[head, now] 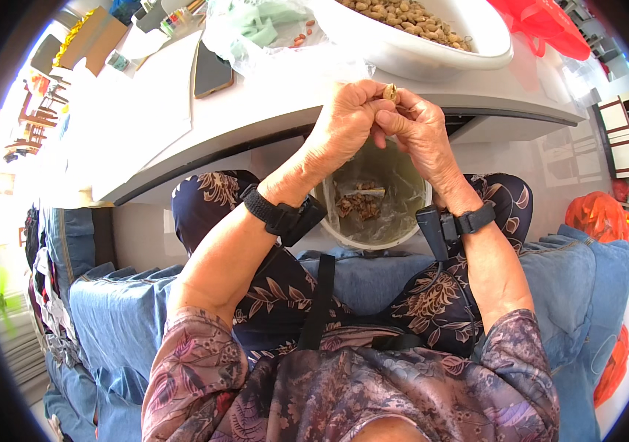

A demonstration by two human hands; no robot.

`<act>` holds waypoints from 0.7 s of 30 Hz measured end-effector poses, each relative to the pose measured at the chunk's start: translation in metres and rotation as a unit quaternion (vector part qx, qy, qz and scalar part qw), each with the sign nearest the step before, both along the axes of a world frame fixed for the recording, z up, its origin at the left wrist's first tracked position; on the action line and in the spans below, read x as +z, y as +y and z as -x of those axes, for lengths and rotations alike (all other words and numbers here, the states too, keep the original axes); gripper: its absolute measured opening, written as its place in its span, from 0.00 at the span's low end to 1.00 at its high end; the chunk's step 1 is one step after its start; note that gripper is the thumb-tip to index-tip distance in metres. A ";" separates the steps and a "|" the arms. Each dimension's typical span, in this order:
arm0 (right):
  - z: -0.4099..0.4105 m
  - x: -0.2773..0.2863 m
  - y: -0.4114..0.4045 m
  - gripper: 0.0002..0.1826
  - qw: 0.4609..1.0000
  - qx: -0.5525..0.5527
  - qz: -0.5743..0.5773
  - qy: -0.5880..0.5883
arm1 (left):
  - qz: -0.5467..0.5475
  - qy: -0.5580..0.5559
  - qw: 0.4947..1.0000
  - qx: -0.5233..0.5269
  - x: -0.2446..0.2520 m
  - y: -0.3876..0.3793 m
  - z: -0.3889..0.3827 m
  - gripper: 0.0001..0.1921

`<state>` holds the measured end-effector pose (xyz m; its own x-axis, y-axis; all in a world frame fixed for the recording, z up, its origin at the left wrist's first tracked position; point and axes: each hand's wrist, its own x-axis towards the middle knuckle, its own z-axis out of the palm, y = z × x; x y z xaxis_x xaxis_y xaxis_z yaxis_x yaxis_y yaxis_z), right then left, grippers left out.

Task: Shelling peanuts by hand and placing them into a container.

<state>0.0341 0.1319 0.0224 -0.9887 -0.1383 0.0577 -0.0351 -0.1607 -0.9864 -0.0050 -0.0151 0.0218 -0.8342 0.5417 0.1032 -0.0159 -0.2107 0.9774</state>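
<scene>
Between the fingertips of both hands is a peanut in its shell (390, 93), with a dark split along its side. My left hand (354, 108) pinches it from the left. From the other side, the thumb and fingers of my right hand (418, 119) hold it too. Below the hands a bin with a plastic liner (342, 235) stands between my knees, and broken peanut shells (359, 205) lie at its bottom. Beyond my hands, a large white basin (441, 63) on the table holds many unshelled peanuts (402, 19).
Several shelled red peanuts (302, 37) lie by a clear plastic bag (242, 38) on the white table (275, 105). A smartphone (212, 72) is left of them. A red bag (546, 25) sits beyond the basin. The table's dark-edged front runs just under my wrists.
</scene>
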 end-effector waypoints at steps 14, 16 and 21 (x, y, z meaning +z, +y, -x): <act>-0.006 -0.002 -0.002 0.11 0.995 -0.070 -0.064 0.023 | 0.008 -0.008 1.000 0.022 -0.002 0.004 -0.006 0.09; -0.005 0.002 -0.002 0.11 0.997 -0.065 -0.052 0.004 | -0.001 -0.005 1.000 0.012 -0.001 0.002 -0.004 0.09; -0.006 0.008 0.002 0.13 0.996 -0.078 -0.019 -0.025 | -0.022 -0.005 1.000 -0.001 0.002 0.003 -0.002 0.10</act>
<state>0.0400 0.1336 0.0308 -0.9999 0.0157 0.0064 -0.0083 -0.1202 -0.9927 -0.0026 -0.0120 0.0242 -0.8345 0.5379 0.1198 -0.0251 -0.2542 0.9668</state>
